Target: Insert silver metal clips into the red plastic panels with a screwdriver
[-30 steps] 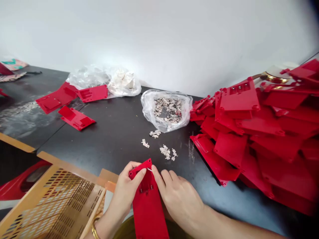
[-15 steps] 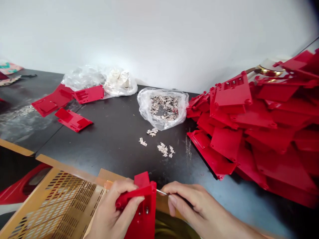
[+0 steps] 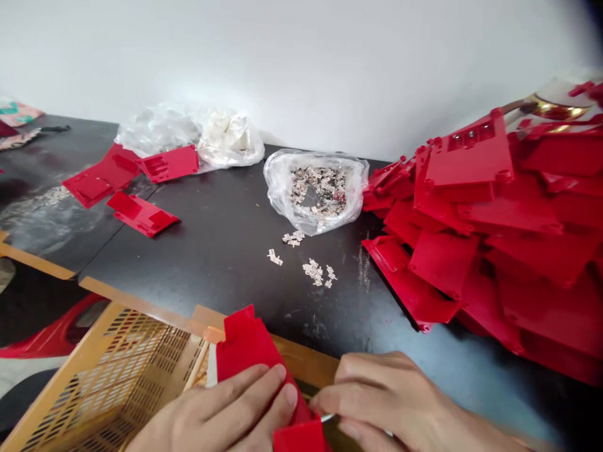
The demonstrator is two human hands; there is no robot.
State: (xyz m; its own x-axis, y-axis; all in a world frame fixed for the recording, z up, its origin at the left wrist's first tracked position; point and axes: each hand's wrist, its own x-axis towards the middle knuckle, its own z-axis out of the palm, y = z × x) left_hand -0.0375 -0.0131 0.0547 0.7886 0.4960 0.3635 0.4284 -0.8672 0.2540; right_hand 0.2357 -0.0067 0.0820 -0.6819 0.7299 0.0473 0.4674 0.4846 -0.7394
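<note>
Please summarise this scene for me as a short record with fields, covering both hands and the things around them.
Left hand: the hand grips a red plastic part
Right hand: the hand holds a slim shiny tool, mostly hidden, at the part's edge
Mid-table: loose metal pieces near an open clear bag containing more
Right side: a heap of red parts
Lower left: a slotted yellow crate

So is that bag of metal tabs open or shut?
Open: the plastic bag has its mouth spread wide, showing metal tabs inside.
</note>
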